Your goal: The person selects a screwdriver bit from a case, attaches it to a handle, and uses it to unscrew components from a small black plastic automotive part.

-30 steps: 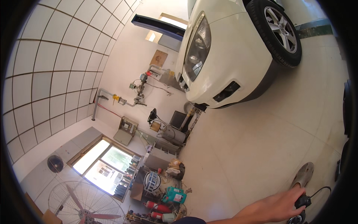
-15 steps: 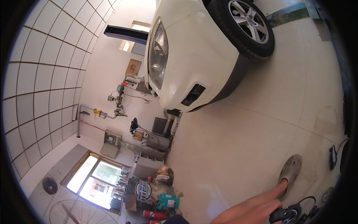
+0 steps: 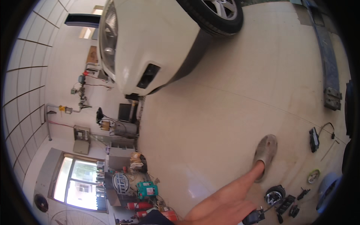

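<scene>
My left hand (image 3: 242, 210) reaches in at the lower edge, beside my bare shin (image 3: 221, 193). Its fingers are closed round a black part (image 3: 253, 217) whose exact kind I cannot make out; something thin and dark runs off it to the right. Close by on the floor lie a round black-and-silver part (image 3: 275, 195) like a small wheel, a black block-shaped part (image 3: 286, 204) and a few smaller dark pieces (image 3: 294, 211). My right hand does not show. A grey-brown clog (image 3: 266, 152) is on my foot.
A white car (image 3: 157, 41) with its front wheel (image 3: 221, 11) stands at the top. Along the right lies a long metal beam (image 3: 330, 71); near it are a black part with a cable (image 3: 314, 139) and a green-rimmed round thing (image 3: 313, 176). Lower left hold a teal machine (image 3: 147, 190) and red cylinders (image 3: 139, 206).
My view has swung right, so the car and wall have shifted left. More floor parts and the metal beam now show. The black part is still in my left hand.
</scene>
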